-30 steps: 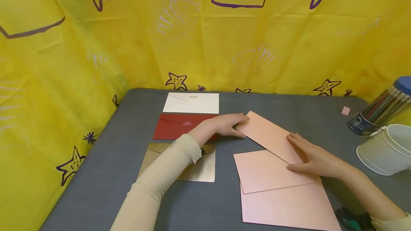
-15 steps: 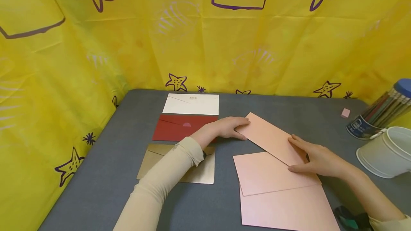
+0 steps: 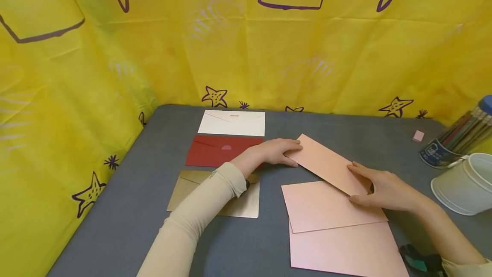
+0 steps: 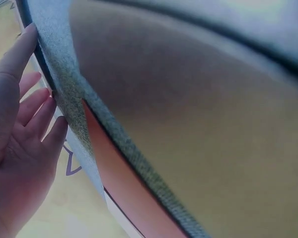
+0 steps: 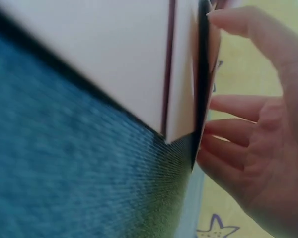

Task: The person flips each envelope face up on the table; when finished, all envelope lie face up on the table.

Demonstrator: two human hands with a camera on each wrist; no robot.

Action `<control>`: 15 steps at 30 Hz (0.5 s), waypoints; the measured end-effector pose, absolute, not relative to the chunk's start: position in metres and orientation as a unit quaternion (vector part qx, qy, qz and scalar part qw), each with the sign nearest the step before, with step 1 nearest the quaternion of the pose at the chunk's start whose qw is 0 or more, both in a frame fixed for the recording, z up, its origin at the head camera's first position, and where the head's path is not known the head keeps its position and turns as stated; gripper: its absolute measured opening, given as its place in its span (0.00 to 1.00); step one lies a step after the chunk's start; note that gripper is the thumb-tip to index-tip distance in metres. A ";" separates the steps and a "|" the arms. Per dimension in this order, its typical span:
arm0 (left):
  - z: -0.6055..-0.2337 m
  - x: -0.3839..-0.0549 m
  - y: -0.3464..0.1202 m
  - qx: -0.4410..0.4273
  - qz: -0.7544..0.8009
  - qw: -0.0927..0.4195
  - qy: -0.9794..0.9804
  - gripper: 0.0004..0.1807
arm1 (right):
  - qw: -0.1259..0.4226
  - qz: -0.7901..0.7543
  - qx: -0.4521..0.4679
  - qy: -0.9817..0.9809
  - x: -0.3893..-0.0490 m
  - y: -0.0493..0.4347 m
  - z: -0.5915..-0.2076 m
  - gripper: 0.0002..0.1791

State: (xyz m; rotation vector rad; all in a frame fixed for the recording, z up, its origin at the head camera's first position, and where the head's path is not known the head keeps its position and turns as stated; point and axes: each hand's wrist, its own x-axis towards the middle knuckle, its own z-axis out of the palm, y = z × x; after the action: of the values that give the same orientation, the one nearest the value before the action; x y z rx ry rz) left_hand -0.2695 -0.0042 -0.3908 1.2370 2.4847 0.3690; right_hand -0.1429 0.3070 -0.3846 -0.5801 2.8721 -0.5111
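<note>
1. My left hand [image 3: 276, 150] has the far-left end of the peach card [image 3: 324, 160]: fingers over its edge, thumb by the near corner, the span between them about as wide as the card's short side.
2. My right hand [image 3: 386, 187] has the opposite, near-right end, fingertips at the far long edge and thumb at the near one, so I pinch across the width here too, the fingers only lightly bent.
3. So the card lies between my palms, its long axis slanting from far left down to near right. Neither hand is nearer; both touch it, though my right sits closer to my body.
4. The near-right part overlaps the middle pink card [image 3: 330, 210], which partly covers the lower pink card [image 3: 342, 247]. Those two lie more nearly square to me, so the peach one sits askew of them.
5. A dark gap shows along its near edge; I judge it a little raised, but cannot tell whether it clears everything beneath.
6. Left of it are the white envelope [image 3: 232, 122], red envelope [image 3: 209, 151] and gold envelope [image 3: 242, 207], stacked far to near; my left forearm crosses the gold one.
</note>
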 end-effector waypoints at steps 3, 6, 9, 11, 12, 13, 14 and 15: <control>-0.389 -0.270 -0.004 0.445 0.124 0.162 0.872 0.34 | 0.085 -0.172 -0.195 0.962 -0.145 0.310 -0.382 0.48; -0.389 -0.270 -0.005 0.457 0.120 0.144 0.870 0.31 | 0.088 -0.177 -0.199 0.960 -0.147 0.313 -0.380 0.46; -0.389 -0.271 -0.008 0.466 0.123 0.129 0.867 0.29 | 0.085 -0.187 -0.205 0.957 -0.147 0.316 -0.378 0.44; -0.387 -0.271 -0.009 0.468 0.133 0.126 0.864 0.28 | 0.080 -0.193 -0.212 0.955 -0.147 0.318 -0.378 0.42; -0.387 -0.271 -0.010 0.469 0.139 0.125 0.863 0.28 | 0.077 -0.199 -0.216 0.953 -0.147 0.319 -0.377 0.41; -0.386 -0.271 -0.011 0.470 0.145 0.122 0.862 0.28 | 0.074 -0.204 -0.220 0.951 -0.147 0.319 -0.377 0.39; -0.385 -0.271 -0.011 0.471 0.151 0.119 0.861 0.27 | 0.072 -0.209 -0.223 0.949 -0.147 0.320 -0.376 0.38; -0.384 -0.271 -0.012 0.472 0.159 0.116 0.860 0.27 | 0.069 -0.214 -0.227 0.948 -0.147 0.320 -0.376 0.36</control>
State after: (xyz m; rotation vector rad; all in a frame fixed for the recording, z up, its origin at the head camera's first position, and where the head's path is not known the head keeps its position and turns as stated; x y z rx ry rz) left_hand -0.2712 -0.0120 -0.3843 1.3809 2.5172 0.4654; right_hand -0.1468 0.3205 -0.3761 -0.6840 2.8537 -0.6430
